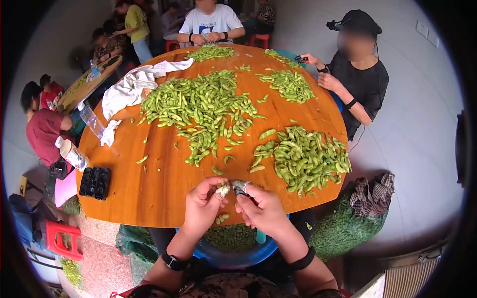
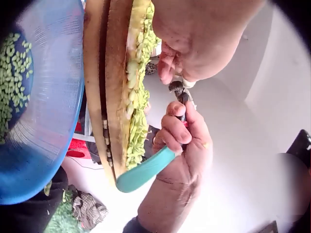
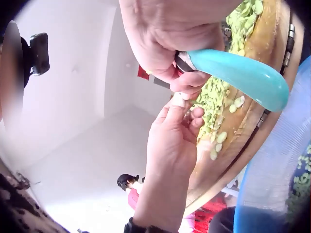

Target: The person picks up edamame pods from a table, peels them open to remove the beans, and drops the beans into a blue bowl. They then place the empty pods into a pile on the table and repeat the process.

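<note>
In the head view my left hand [image 1: 202, 204] pinches a small pale piece [image 1: 223, 189] between thumb and fingers, over the table's near edge. My right hand [image 1: 264, 209] grips a tool with a teal handle [image 2: 147, 170], its dark upper part [image 2: 178, 88] up against the left fingertips. In the right wrist view the handle [image 3: 243, 73] sticks out from under the right hand [image 3: 180, 34], and the left hand [image 3: 171, 141] meets it from below. A heap of green pods [image 1: 310, 159] lies to the right of both hands.
More pods [image 1: 198, 99] cover the middle of the wooden table [image 1: 119, 174]. A black tray [image 1: 95, 183], bottle [image 1: 72, 154] and white cloth [image 1: 130, 88] are at left. Below the hands sits a blue basin [image 1: 218, 256] of beans. People sit around the tables.
</note>
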`<state>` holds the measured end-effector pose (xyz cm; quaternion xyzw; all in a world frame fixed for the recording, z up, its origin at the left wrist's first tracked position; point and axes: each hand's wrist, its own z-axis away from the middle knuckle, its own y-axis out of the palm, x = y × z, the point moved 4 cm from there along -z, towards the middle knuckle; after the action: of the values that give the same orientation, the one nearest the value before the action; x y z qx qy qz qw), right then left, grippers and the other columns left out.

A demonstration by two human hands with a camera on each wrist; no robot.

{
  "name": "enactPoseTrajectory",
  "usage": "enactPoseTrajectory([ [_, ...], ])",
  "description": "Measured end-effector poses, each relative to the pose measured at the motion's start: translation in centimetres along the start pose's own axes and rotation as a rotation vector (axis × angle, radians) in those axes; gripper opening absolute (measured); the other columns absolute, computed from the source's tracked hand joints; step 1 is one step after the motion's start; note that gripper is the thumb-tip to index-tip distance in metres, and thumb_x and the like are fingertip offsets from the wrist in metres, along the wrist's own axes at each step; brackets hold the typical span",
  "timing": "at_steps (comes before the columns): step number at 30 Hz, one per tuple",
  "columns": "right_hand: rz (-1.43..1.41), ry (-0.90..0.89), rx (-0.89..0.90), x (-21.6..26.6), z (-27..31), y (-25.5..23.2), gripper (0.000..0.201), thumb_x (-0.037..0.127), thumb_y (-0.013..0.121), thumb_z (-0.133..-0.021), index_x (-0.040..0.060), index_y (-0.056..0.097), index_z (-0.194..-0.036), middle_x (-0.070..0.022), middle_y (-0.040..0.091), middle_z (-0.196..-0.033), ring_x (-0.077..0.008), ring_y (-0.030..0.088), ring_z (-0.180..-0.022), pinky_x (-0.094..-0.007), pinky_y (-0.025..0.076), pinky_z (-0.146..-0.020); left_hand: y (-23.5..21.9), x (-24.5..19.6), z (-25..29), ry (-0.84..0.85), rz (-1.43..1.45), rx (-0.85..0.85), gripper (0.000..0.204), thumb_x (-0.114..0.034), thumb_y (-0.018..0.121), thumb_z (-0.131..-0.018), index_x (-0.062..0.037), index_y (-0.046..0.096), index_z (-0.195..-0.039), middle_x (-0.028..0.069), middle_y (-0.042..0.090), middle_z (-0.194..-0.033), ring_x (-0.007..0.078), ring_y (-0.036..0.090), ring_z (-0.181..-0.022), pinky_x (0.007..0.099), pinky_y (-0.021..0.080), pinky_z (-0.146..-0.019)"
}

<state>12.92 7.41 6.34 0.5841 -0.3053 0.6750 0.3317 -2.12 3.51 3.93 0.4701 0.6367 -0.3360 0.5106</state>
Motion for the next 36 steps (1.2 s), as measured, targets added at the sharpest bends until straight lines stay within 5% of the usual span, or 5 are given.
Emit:
enactPoseTrajectory([
  [18, -0.023, -0.104, -0.065, -3.5, -0.5, 0.0, 0.021, 0.009, 0.053, -0.094, 0.0061, 0.061, -0.114, 0.0031, 0.056, -0.075, -0.0048, 0.05, -0.065, -0.0219, 0.043, -0.056, 1.0, -1.4, 1.0, 0.177, -0.587, 0.097, 0.028, 0.003, 0.062, -0.08, -0.0008, 0.065, -0.108, 0.0164, 0.066, -0.089, 0.0254, 0.067, -0.069, 0.0326, 0.053, -0.064],
  [20, -0.068, -0.139, -0.095, -3.5, -0.6, 0.0, 0.021, 0.008, 0.053, -0.095, 0.0068, 0.061, -0.114, 0.0036, 0.055, -0.076, -0.0042, 0.05, -0.065, -0.0214, 0.042, -0.056, 0.8, -0.5, 1.0, 0.005, -0.484, 0.111, 0.025, 0.004, 0.06, -0.086, 0.0011, 0.065, -0.111, 0.0108, 0.069, -0.092, 0.014, 0.068, -0.078, 0.0244, 0.054, -0.069],
  [29, -0.334, 0.157, 0.025, -2.9, -0.5, -0.2, 0.018, 0.007, 0.053, -0.095, 0.0072, 0.064, -0.109, 0.0043, 0.052, -0.07, -0.0024, 0.041, -0.053, -0.0178, 0.033, -0.046, 0.2, 1.3, 0.1, -0.292, 0.214, 0.225, 0.024, -0.003, 0.049, -0.096, 0.0023, 0.053, -0.119, 0.0124, 0.067, -0.097, 0.0176, 0.069, -0.078, 0.0257, 0.058, -0.069],
  [31, 0.049, -0.198, -0.123, -2.5, -0.4, 0.1, 0.018, 0.005, 0.056, -0.091, 0.0052, 0.063, -0.108, -0.0036, 0.064, -0.079, -0.0121, 0.06, -0.068, -0.0267, 0.048, -0.059, 0.3, 1.2, 0.1, -0.285, 0.204, 0.22, 0.023, -0.001, 0.048, -0.095, 0.0023, 0.051, -0.118, 0.0119, 0.066, -0.096, 0.0169, 0.069, -0.076, 0.0253, 0.057, -0.067],
  [36, 0.255, -0.22, -0.171, -2.1, 0.7, 1.3, 0.018, 0.002, 0.057, -0.087, 0.0024, 0.061, -0.104, -0.0178, 0.066, -0.081, -0.0262, 0.068, -0.072, -0.0312, 0.05, -0.063, 0.6, 2.1, 0.5, -0.505, 0.429, 0.146, 0.025, 0.003, 0.047, -0.09, -0.0014, 0.05, -0.115, 0.0079, 0.06, -0.092, 0.0128, 0.061, -0.067, 0.0239, 0.051, -0.054],
])
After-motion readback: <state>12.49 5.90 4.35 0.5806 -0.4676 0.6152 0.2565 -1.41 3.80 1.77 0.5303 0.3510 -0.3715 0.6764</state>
